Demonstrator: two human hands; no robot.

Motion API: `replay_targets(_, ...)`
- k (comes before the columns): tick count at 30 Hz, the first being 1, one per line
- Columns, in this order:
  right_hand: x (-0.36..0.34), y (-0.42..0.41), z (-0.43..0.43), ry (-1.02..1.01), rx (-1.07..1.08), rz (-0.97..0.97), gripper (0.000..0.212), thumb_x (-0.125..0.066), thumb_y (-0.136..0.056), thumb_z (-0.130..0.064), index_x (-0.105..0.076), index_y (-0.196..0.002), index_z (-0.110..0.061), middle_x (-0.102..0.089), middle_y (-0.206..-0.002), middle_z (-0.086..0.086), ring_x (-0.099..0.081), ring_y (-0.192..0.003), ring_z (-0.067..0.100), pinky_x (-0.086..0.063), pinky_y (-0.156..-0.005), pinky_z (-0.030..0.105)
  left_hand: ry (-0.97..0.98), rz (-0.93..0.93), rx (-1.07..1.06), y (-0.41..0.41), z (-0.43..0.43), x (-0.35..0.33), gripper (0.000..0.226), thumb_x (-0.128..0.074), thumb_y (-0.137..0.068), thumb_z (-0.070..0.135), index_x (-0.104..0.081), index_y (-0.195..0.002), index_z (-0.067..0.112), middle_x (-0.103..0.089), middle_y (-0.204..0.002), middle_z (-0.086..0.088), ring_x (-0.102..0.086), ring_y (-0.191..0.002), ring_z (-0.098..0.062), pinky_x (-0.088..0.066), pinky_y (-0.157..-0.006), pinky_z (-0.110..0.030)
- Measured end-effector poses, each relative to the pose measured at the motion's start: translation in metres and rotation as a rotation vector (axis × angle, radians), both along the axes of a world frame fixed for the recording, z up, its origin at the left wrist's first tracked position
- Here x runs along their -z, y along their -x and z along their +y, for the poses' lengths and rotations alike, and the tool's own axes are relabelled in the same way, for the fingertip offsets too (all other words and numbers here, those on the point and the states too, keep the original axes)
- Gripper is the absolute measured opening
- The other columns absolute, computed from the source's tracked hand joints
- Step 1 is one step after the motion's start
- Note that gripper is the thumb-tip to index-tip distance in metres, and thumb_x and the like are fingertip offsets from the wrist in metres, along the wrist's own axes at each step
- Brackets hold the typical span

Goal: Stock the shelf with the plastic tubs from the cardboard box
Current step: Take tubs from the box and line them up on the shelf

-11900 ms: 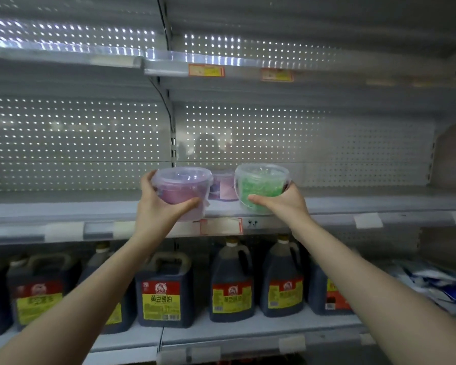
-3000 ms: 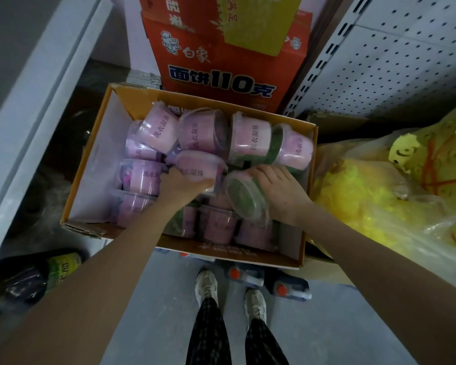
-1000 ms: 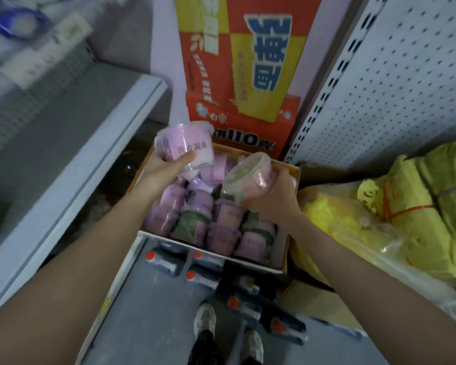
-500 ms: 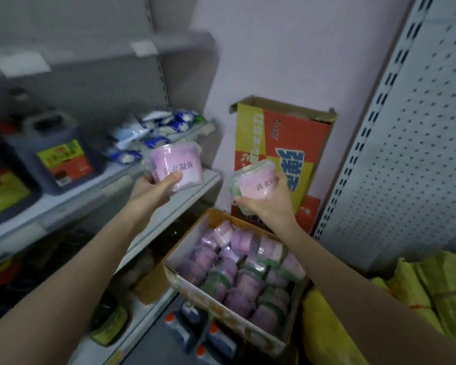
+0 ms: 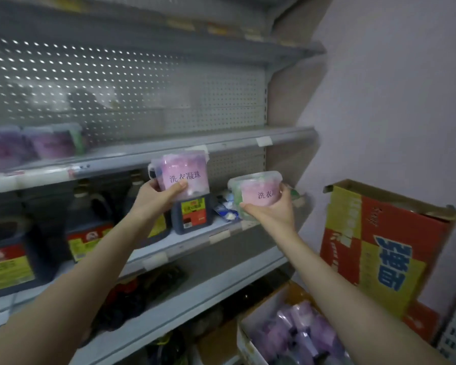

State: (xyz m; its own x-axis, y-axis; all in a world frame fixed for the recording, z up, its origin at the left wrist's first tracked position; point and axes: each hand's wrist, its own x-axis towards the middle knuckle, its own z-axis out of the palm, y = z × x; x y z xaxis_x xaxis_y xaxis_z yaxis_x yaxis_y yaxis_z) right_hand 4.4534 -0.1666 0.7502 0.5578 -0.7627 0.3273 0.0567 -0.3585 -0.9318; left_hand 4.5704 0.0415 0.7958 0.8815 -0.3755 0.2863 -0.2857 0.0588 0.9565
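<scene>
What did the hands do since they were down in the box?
Each hand took a tub from the box and lifted it toward the shelf: the left hand holds a pink tub, the right hand a green tub. Neither is set down yet. The shelved tubs stayed put.

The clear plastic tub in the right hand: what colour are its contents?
Clear plastic tub: green contents behind a pink label; head view.

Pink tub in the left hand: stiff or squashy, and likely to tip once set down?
Probably stiff: the pink tub shows no dent in the left hand. Likely stable: similar tubs stand upright on the shelf.
</scene>
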Motion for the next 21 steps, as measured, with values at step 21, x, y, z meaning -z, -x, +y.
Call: replay_targets(21, -0.104, -0.214, 0.147, 0.167, -0.204, -0.095, 0.105, -0.086, -0.052, -0.046, -0.028, -0.135, -0.018, -0.039, -0.134, 0.003, -0.046, -0.121, 0.025, -0.042, -0.094, 0.036, -0.042, -0.186, -0.217, -0.129, 0.166, -0.067, 0.037, -0.072, -0.079, 0.019, -0.053, -0.110, 0.012, -0.064, -0.099, 0.000, -0.063, -0.088, -0.008, -0.050, -0.072, -0.019)
